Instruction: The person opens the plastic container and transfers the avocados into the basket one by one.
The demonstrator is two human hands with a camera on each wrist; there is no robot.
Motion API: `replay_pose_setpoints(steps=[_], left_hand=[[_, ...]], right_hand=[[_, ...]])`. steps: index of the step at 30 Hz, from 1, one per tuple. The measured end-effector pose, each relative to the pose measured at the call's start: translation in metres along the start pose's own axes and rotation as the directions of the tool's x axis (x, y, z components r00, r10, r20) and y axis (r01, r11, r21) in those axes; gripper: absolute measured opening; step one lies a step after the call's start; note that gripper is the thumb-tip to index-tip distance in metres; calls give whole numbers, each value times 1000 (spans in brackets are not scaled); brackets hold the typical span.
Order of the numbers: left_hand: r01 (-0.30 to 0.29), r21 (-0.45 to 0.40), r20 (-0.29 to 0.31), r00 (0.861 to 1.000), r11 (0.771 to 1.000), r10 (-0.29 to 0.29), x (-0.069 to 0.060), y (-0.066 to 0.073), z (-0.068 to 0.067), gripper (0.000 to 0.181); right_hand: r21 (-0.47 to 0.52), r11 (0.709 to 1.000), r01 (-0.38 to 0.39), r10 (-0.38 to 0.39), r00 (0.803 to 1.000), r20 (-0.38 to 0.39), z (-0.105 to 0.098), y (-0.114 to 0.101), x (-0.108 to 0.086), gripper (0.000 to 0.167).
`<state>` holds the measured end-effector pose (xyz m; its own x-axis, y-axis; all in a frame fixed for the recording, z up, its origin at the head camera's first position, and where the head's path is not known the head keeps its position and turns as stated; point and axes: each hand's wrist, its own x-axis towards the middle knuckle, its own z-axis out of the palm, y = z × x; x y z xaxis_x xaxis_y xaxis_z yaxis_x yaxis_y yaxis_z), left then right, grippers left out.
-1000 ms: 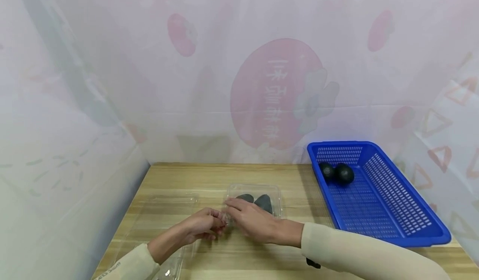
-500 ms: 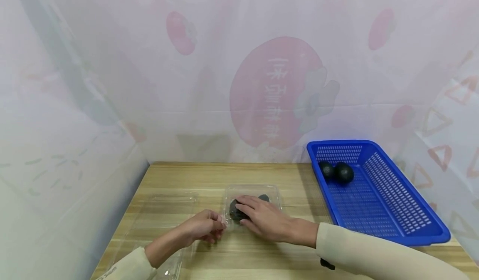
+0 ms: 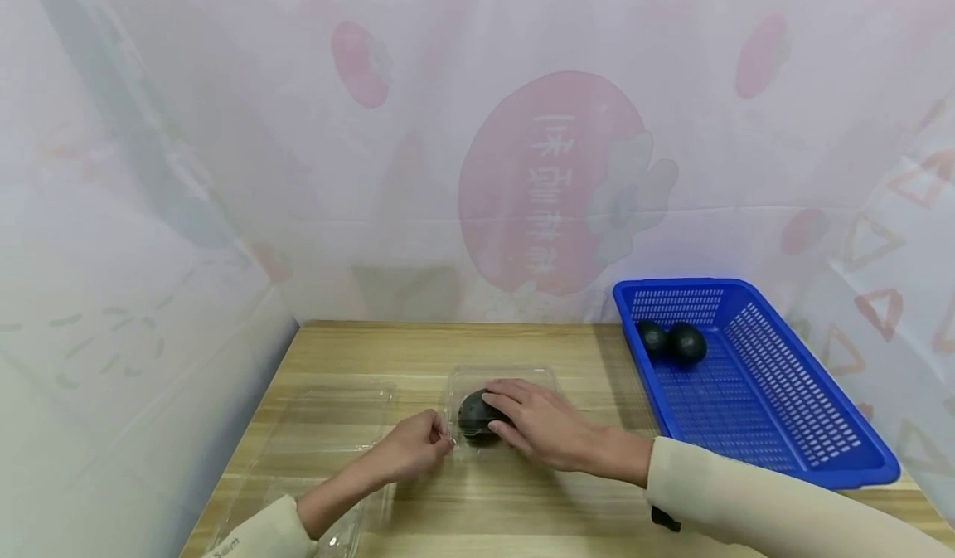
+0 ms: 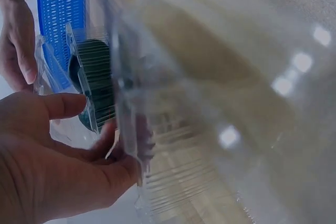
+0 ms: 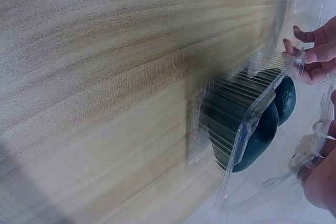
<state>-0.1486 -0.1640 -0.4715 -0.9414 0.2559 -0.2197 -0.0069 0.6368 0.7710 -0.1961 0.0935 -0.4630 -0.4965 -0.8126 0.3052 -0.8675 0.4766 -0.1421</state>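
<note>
A clear plastic clamshell box (image 3: 539, 373) stands on the wooden table with two dark green avocados (image 5: 257, 137) inside. Its lid (image 5: 283, 179) hangs partly raised over the fruit. My left hand (image 3: 410, 446) pinches the left front corner of the box, thumb against fingers. Above the box, my right hand (image 3: 548, 425) rests on the lid with fingers mostly extended. That hand hides much of the avocados (image 3: 476, 415) in the head view. The left wrist view shows ribbed box walls around the fruit, and the right hand (image 4: 18, 45) at the lid's edge.
To the right stands a blue perforated basket (image 3: 746, 425) with two more avocados (image 3: 686, 342). Another clear plastic container (image 3: 328, 396) lies open on the left of the table; clear plastic (image 4: 236, 103) fills the left wrist view's right side. Printed sheets (image 3: 418, 168) hang behind.
My right hand has moved right across the box, away from my left hand, uncovering the left avocado. The left hand stays at the corner, its fingers drawn closer together.
</note>
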Motion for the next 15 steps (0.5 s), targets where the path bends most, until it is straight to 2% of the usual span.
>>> replay_pose_setpoints(steps=[2, 6, 11, 15], left_hand=[[-23, 58, -45, 999, 998, 26, 2, 0, 2, 35], [-28, 142, -97, 994, 989, 42, 1, 3, 6, 69], [-39, 230, -121, 990, 973, 68, 2, 0, 12, 82], [-79, 281, -123, 985, 956, 117, 4, -4, 17, 89]], right_hand=[[-1, 1000, -9, 9, 1000, -4, -1, 1, 0, 43], [13, 1000, -29, 29, 999, -15, -4, 3, -1, 43], [30, 997, -74, 74, 997, -14, -9, 4, -3, 44], [41, 995, -89, 90, 995, -30, -12, 6, -4, 43]])
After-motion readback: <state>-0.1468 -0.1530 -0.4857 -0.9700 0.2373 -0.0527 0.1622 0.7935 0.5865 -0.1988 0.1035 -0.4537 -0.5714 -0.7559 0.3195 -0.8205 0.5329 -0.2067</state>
